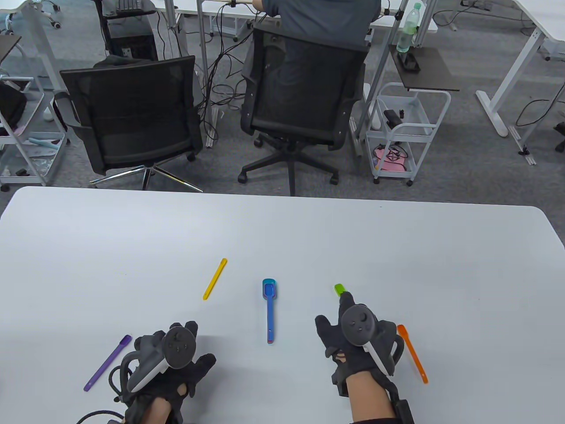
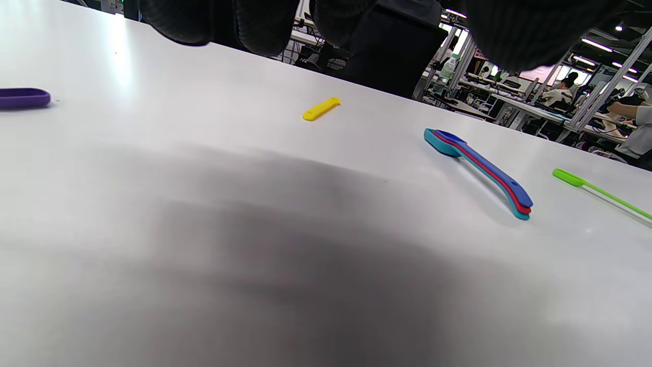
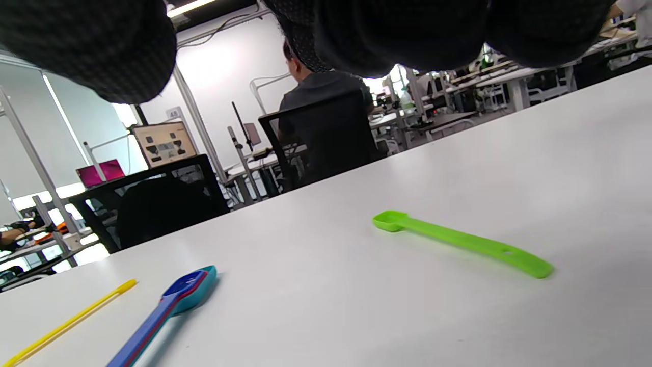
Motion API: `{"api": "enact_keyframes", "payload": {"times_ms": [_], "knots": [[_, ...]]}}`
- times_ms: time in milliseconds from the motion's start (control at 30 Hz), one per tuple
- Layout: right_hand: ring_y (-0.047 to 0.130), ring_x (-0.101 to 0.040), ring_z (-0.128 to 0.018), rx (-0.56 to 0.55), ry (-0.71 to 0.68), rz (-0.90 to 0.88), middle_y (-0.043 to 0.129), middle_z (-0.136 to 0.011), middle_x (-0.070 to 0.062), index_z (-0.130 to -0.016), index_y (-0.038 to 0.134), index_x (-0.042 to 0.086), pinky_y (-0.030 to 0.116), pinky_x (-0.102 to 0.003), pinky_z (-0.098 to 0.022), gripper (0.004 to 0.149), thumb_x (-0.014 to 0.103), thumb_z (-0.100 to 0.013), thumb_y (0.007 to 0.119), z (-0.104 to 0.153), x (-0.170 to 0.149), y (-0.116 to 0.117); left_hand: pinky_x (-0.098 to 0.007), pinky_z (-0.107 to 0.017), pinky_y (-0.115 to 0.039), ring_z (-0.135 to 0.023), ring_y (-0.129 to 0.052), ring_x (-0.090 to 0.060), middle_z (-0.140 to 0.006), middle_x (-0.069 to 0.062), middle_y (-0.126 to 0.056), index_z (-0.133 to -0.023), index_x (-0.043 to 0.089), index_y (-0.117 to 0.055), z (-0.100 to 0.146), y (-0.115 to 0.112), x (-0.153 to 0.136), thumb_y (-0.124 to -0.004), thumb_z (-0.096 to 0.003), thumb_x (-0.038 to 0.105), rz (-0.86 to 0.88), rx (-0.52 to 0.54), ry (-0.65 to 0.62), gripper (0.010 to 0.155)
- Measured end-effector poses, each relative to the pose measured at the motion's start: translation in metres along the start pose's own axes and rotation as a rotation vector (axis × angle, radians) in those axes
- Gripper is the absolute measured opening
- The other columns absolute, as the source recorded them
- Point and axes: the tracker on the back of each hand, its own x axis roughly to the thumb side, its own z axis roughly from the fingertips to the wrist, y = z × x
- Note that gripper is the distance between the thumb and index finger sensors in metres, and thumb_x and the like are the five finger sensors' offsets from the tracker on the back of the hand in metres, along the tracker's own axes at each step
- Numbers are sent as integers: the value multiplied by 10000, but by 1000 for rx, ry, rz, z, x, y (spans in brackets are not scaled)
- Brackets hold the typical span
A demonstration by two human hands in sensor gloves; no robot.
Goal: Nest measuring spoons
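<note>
A nested stack of teal, red and blue spoons (image 1: 269,309) (image 2: 479,171) (image 3: 168,311) lies mid-table. Around it lie single spoons: yellow (image 1: 215,278) (image 2: 321,108) (image 3: 71,321) to the far left, purple (image 1: 108,363) (image 2: 23,98) at the near left, orange (image 1: 412,353) at the near right, green (image 1: 339,289) (image 2: 596,191) (image 3: 458,242) right of the stack. My right hand (image 1: 353,327) hovers over the green spoon's handle, fingers (image 3: 407,35) relaxed, holding nothing. My left hand (image 1: 172,353) stays low over the table beside the purple spoon, fingers (image 2: 254,25) loose and empty.
The white table (image 1: 282,229) ends at a far edge; beyond it stand two black office chairs (image 1: 132,110), one with a person seated facing away. A white trolley (image 1: 406,128) stands further right.
</note>
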Motion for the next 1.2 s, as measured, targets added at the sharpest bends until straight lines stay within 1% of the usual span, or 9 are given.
{"api": "enact_keyframes", "payload": {"times_ms": [200, 400, 533, 700, 1000, 1133, 1200], "knots": [[852, -205, -348, 23, 57, 29, 854, -665, -58, -1032, 599, 108, 795, -524, -370, 907, 689, -374, 828, -13, -32, 4, -823, -685, -256, -1126, -451, -623, -1251, -228, -436, -1218, 159, -409, 0, 0, -1, -742, -475, 695, -9, 9, 4, 975], [843, -158, -277, 64, 110, 81, 877, -596, -20, -1016, 633, 105, 824, -471, -291, 904, 681, -357, 862, -31, -55, 18, -824, -684, -256, -1124, -453, -624, -1251, -229, -436, -1218, 159, -410, 0, 1, -1, -742, -474, 696, -13, 17, 13, 975], [843, -148, -257, 109, 138, 114, 886, -574, -10, -1009, 648, 104, 830, -458, -266, 899, 674, -351, 875, -43, -68, 29, -823, -684, -257, -1125, -455, -623, -1250, -228, -439, -1217, 159, -410, 0, 2, -2, -741, -476, 696, -15, 25, 19, 973], [842, -141, -240, 176, 153, 171, 893, -553, 0, -997, 671, 105, 835, -450, -253, 885, 657, -343, 899, -55, -75, 42, -823, -684, -257, -1124, -453, -624, -1250, -228, -439, -1217, 158, -411, 1, 4, -4, -740, -475, 696, -19, 32, 27, 974], [838, -118, -195, 241, 164, 266, 906, -499, 34, -938, 758, 114, 848, -425, -218, 813, 623, -331, 941, -70, -74, 60, -822, -686, -257, -1125, -455, -621, -1251, -227, -439, -1217, 162, -410, 1, 5, -6, -739, -475, 698, -18, 39, 33, 973], [837, -112, -182, 237, 159, 303, 907, -481, 48, -911, 778, 114, 853, -418, -212, 763, 594, -342, 943, -72, -72, 65, -823, -685, -256, -1126, -454, -622, -1251, -228, -438, -1217, 161, -412, 1, 6, -7, -739, -476, 698, -19, 39, 32, 971], [838, -113, -175, 250, 156, 295, 910, -471, 48, -891, 798, 113, 853, -420, -208, 728, 574, -348, 948, -73, -70, 66, -823, -684, -257, -1124, -456, -624, -1250, -230, -440, -1217, 160, -413, 1, 6, -7, -739, -476, 697, -19, 39, 33, 971]]}}
